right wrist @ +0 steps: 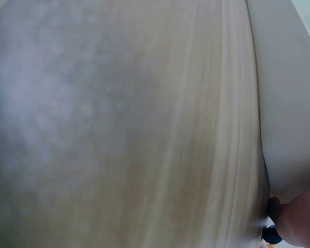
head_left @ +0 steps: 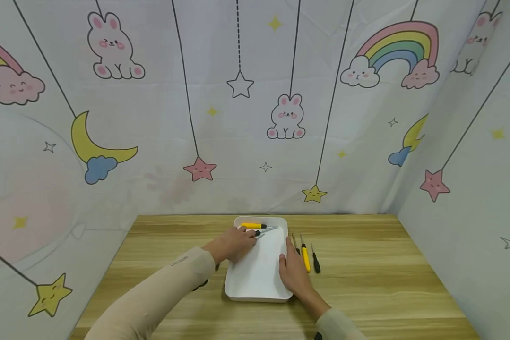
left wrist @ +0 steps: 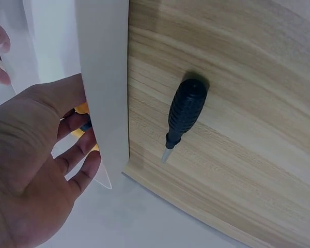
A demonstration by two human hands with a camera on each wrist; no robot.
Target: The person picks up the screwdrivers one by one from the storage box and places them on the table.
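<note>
My left hand reaches over the left wall of a white tray, fingers curled round a screwdriver whose handle they mostly hide. Beside it, at the tray's far end, lies a yellow-handled screwdriver. The left wrist view shows yellow and black handle parts between the fingers. With the thumb at the rim and fingers along the outside, my right hand holds the tray's right wall. That wall also appears in the right wrist view, with part of the hand low at the edge.
Right of the tray lie a yellow screwdriver, a black screwdriver and another, partly hidden by my right hand. A black-handled screwdriver lies left of the tray. Behind the wooden table hangs a printed curtain.
</note>
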